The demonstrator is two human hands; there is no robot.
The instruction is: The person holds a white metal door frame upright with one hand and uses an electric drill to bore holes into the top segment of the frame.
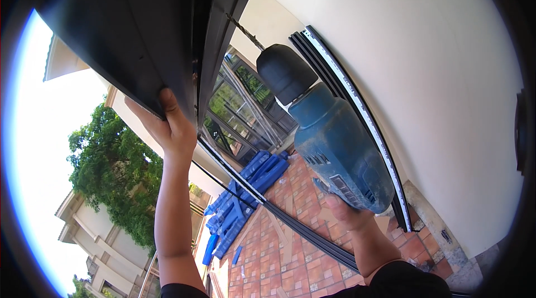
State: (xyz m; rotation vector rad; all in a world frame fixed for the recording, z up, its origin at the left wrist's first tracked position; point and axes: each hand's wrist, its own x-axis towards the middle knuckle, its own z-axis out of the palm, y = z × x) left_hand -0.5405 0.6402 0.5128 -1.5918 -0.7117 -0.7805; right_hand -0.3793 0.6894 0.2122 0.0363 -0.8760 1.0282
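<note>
My right hand (350, 214) is wrapped round the handle of a blue power drill (340, 144) with a black chuck (286, 74); the drill's body hides most of the fingers. From the chuck a thin twist bit (245, 32) points up and left, its tip at the face of a dark metal frame profile (226, 5). It is unclear whether the tip has entered the metal. My left hand (172, 125) grips the lower edge of a wide dark panel (128, 35) beside that profile, thumb on the near face and the other fingers partly hidden.
Long dark profiles (357, 97) lean on the pale wall (446, 86) at right. Another long profile (296, 226) slants across the tiled floor (262, 264). Blue-wrapped bundles (245, 197) lie beyond it, near glazed doors (240, 102). A tree (114, 169) stands outside at left.
</note>
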